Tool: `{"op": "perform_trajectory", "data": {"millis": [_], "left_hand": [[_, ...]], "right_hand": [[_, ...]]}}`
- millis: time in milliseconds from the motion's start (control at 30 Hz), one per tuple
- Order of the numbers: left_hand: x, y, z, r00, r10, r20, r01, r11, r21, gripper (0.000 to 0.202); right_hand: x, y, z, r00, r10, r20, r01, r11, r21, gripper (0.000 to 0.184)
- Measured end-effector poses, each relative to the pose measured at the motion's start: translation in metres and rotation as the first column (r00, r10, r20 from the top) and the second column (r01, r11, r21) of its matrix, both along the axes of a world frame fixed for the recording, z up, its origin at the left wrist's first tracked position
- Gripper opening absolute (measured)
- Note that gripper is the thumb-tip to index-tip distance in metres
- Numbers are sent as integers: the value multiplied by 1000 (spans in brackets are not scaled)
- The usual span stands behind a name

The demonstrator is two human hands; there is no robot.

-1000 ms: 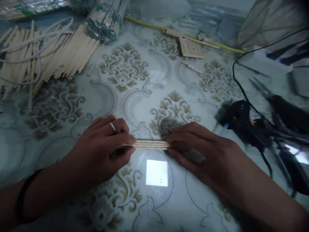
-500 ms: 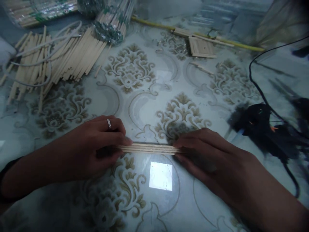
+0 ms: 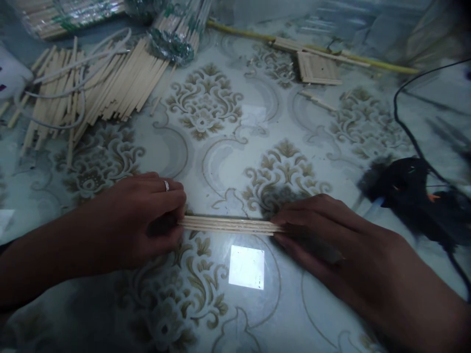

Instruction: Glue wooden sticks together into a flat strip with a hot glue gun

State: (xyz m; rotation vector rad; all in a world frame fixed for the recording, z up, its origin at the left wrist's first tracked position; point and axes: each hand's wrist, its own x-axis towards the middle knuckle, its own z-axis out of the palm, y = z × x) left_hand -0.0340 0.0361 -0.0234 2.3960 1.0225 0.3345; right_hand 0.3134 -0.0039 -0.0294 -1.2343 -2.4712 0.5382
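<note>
Several thin wooden sticks lie side by side in a narrow strip, level between my two hands, just above or on the patterned tabletop. My left hand, with a ring on one finger, pinches the strip's left end between thumb and fingers. At the other end, my right hand closes its thumb and fingertips on the sticks. Both tips of the strip are partly hidden by my fingers. A bright square reflection shows on the table in front of the strip.
A heap of loose wooden sticks lies at the back left under a white cable. Bagged sticks are behind it. A small square stick panel lies near a yellow strip. A black glue gun with its cord lies right.
My left hand has slid slightly left, its fingertips drawn back toward the strip's end, so more of the sticks shows. The whole view has shifted a little; my right hand keeps its grip.
</note>
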Motion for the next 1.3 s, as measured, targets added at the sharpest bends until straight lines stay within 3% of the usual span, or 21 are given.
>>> {"op": "perform_trajectory", "data": {"millis": [200,533,733,1033,1300], "left_hand": [[0,0,-2,1000,-4,5,4,1000,18,14],[-2,0,-7,999,4,53,-5,1000,24,14],[-1,0,-8,999,13,45,-13,1000,15,14],[1,-2,3,999,-12,-44,14,999,51,25],[-5,6,0,996,-74,-47,73,997,-20,17]], "right_hand": [[-4,-1,-3,999,-38,-27,39,999,36,12],[-13,0,5,999,-11,34,9,998,58,9],[-15,1,1,999,-1,36,-2,998,64,11],[-15,1,3,1000,-17,7,17,998,57,12],[-13,2,1,1000,1,-8,0,998,67,12]]}}
